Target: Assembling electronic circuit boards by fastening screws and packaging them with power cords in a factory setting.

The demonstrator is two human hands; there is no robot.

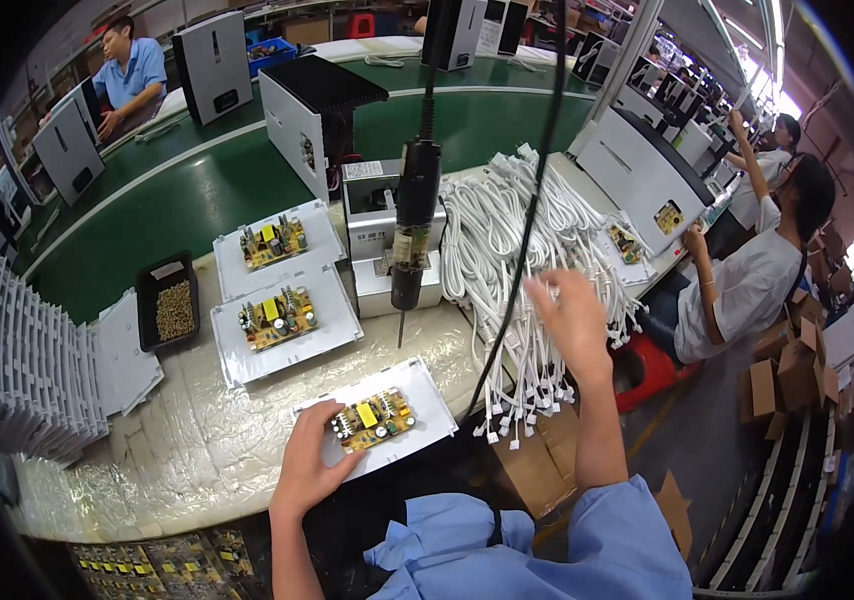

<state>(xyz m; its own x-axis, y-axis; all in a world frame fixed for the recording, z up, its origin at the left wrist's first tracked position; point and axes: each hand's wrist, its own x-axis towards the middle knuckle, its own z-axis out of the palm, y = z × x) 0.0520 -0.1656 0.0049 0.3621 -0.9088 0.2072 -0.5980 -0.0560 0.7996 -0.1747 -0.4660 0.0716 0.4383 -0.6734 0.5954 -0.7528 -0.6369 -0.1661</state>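
My left hand point(312, 462) grips the left end of a circuit board point(375, 418), thumb and fingers on either side of it. Green, brown and yellow parts cover the board, which lies on a white plastic panel point(427, 385) at the table's near edge. My right hand point(575, 322) is over a heap of white cables point(507, 225), its fingers bent and a little apart; I see nothing held in it. Between the hands and farther off, a black electric screwdriver point(415, 225) hangs tip down. A dark cord point(525, 240) passes just left of my right hand.
Two white panels with circuit boards point(277, 318) lie farther left, beside a black tray of small brass-coloured screws point(175, 308). Stacked white panels point(32, 365) stand at far left. Behind runs a green conveyor point(217, 175) with white-and-black housings point(212, 65). A co-worker point(752, 270) sits at right.
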